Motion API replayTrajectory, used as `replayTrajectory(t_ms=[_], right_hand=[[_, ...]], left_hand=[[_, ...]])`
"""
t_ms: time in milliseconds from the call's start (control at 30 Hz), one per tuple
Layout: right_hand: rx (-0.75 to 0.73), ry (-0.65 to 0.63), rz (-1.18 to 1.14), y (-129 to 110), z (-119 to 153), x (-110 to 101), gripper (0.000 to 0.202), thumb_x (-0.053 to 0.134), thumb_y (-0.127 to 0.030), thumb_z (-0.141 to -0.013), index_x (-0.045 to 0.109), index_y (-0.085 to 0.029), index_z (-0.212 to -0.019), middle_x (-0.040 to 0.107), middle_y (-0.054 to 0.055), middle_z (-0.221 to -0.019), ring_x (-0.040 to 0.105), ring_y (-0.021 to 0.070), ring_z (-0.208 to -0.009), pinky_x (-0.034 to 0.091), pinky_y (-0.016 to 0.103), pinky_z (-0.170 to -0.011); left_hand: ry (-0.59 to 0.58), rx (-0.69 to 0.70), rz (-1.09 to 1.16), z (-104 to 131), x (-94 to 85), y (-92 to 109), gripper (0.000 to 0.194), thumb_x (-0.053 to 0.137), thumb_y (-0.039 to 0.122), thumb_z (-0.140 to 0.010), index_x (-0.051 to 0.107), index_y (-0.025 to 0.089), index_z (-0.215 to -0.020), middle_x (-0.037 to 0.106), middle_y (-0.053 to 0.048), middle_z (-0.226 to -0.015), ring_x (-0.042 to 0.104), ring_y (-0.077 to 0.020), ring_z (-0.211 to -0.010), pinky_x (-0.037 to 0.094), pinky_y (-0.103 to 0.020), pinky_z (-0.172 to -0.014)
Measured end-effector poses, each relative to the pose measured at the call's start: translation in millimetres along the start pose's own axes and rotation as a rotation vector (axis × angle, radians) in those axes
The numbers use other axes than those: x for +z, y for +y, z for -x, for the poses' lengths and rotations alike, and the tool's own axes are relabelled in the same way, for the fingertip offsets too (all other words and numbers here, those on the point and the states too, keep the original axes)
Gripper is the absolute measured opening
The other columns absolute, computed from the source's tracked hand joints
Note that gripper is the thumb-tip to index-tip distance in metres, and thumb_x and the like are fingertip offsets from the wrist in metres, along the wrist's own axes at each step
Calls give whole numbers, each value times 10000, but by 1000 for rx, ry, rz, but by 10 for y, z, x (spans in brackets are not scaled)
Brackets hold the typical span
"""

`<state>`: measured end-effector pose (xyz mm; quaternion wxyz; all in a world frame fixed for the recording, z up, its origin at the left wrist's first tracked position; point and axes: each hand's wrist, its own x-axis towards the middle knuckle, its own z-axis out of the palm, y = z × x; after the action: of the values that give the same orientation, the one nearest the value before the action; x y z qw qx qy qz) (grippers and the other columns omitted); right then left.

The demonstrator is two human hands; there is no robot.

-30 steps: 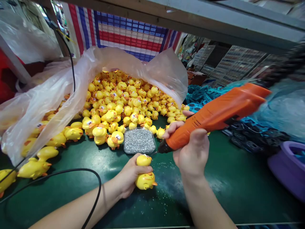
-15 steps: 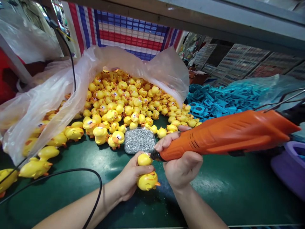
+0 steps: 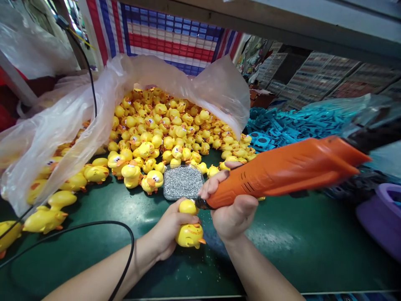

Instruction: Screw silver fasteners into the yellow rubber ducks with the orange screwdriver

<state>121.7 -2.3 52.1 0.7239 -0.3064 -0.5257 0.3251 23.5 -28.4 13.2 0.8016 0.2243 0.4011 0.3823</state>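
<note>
Head view: compared with one second ago, the orange driver (image 3: pixel 288 169) is lying flatter, its black nose (image 3: pixel 203 204) now sitting right at the head of the yellow duck (image 3: pixel 189 236). Left hand (image 3: pixel 169 228) is gripping the duck's neck, nearside of the tray (image 3: pixel 171 197); right hand (image 3: pixel 233 215) is clasping the driver. Judgement: firm neck support and steady alignment are mattering most. Duck is appearing smooth, bulbous; metal bits (image 3: pixel 183 180) are glinting, needle-thin.

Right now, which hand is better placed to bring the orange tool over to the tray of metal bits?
Right, I'd judge: the right hand grips the orange tool, its fingers close beside the tray. The left hand is occupied, wrapped around a yellow duck.
</note>
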Motion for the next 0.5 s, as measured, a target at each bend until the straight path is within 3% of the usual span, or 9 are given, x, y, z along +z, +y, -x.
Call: replayTrajectory(t_ms=[167,267,367,500], right_hand=[[-71,174,47,-365,-80,45,544,504,-738,-782,509,-263,-1047,509,-51,-574,506,129,-396,446,278,-408],[-2,142,49,-583,-40,68,562,496,-766,-761,513,-252,-989,510,-71,-494,470,124,-320,413,263,-342],[30,83,-2,-605,47,83,581,552,-777,-703,509,-255,-956,553,-82,-486,477,129,-300,429,270,-336],[69,105,-132,-462,144,104,594,631,-765,-644,553,-269,-961,577,-77,-522,492,126,-331,436,269,-370]], left_hand=[[40,-10,24,-38,-5,1,369,699,149,-498,485,191,-796,582,33,-625,584,-149,-531,503,-291,-502],[56,0,30,-42,-16,-10,366,685,143,-487,491,184,-796,595,24,-643,577,-141,-541,489,-275,-506],[64,37,40,-28,-9,-11,352,680,139,-474,486,176,-765,601,18,-654,559,-117,-549,457,-236,-516],[52,67,58,18,20,10,335,690,145,-481,474,178,-735,597,23,-657,550,-107,-567,433,-219,-538]])
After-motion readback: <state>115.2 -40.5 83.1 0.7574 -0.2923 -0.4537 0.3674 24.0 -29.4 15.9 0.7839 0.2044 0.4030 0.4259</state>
